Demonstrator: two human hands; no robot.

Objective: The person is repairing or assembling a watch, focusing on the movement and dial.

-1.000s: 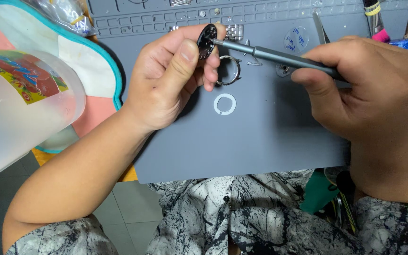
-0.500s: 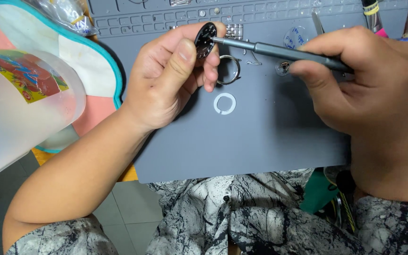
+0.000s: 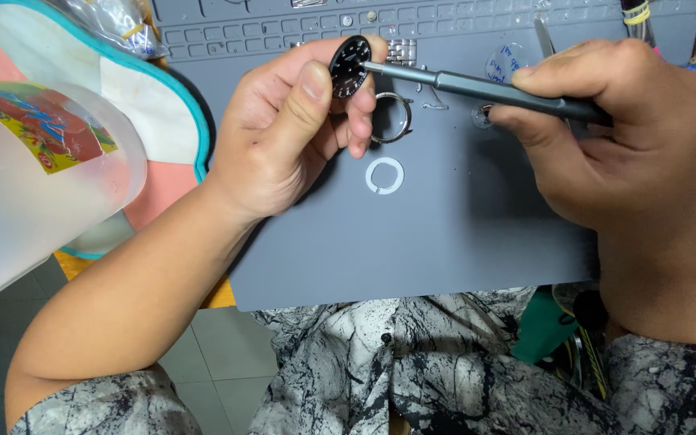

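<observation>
head view: screwdriver (image 3: pixel 485 89) tip unmoved on dial (image 3: pixel 350 66)

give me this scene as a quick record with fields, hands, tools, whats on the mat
left hand: pinches a small black round dial between thumb and fingertips
right hand: grips a slim grey screwdriver, tip at the dial's edge
surface: grey work mat
on the mat: metal ring beside the left fingers; white split ring lying apart below it
left side: frosted plastic jug with a colourful label
</observation>
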